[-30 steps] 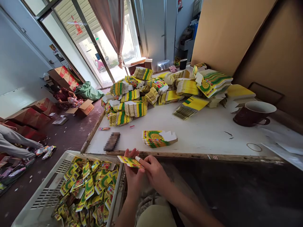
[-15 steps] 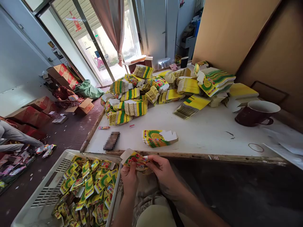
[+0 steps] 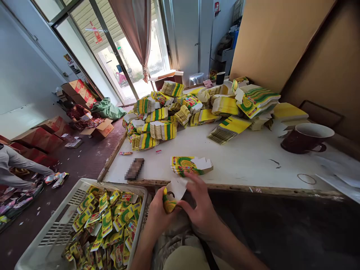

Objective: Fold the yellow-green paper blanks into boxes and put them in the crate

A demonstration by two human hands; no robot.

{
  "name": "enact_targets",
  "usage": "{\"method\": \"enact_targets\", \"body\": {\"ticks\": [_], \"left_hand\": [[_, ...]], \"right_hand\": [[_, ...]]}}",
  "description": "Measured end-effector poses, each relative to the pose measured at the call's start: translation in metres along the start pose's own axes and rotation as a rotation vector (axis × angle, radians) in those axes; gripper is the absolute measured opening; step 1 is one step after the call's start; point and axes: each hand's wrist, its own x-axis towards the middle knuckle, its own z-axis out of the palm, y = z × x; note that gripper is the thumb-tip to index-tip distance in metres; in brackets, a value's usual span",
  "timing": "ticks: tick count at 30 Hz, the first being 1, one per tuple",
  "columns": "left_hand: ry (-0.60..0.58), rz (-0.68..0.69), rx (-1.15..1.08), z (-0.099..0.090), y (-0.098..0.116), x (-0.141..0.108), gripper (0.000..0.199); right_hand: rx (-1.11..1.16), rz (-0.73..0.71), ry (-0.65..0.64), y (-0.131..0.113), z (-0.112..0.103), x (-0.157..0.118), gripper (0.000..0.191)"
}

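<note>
My left hand [image 3: 159, 212] is closed round a small yellow and green carton [image 3: 169, 205], held low in front of the table edge. The carton's end stands open and its white flap [image 3: 179, 187] points up and away. Close against it on the right is my right hand [image 3: 199, 198], fingers spread and slightly blurred, thumb at the carton's near side. Just beyond the fingertips, a short stack of flat cartons [image 3: 187, 164] lies on the white table [image 3: 239, 165], partly covered by my right fingers.
At lower left stands a white plastic basket [image 3: 53, 228] full of filled-looking cartons [image 3: 107, 221]. Bundles of flat cartons [image 3: 163, 129] are heaped at the table's back. A dark mug [image 3: 302, 140] stands at right, a pixelated dark object [image 3: 135, 168] at left. Two people work on the floor.
The carton has turned from lying lengthwise between both hands to end-up in my left hand. My right fingers have spread and lifted away from it. The view has shifted slightly.
</note>
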Motion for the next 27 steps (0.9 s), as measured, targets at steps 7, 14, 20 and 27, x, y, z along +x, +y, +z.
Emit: {"method": "enact_targets", "body": {"ticks": [7,14,20,27], "left_hand": [[-0.002,0.180,0.004,0.024,-0.013,-0.004,0.076],[-0.011,0.250,0.069,0.021,-0.013,-0.003,0.053],[0.004,0.253,0.003,0.022,-0.026,0.000,0.054],[0.138,0.116,0.102,0.011,-0.029,-0.004,0.052]], "right_hand": [[0.874,0.799,-0.296,0.012,0.014,-0.004,0.056],[0.772,0.710,-0.271,0.016,0.013,-0.008,0.065],[0.306,0.262,-0.466,-0.002,0.015,-0.015,0.063],[0.114,0.148,-0.330,0.010,0.008,-0.007,0.040]]}}
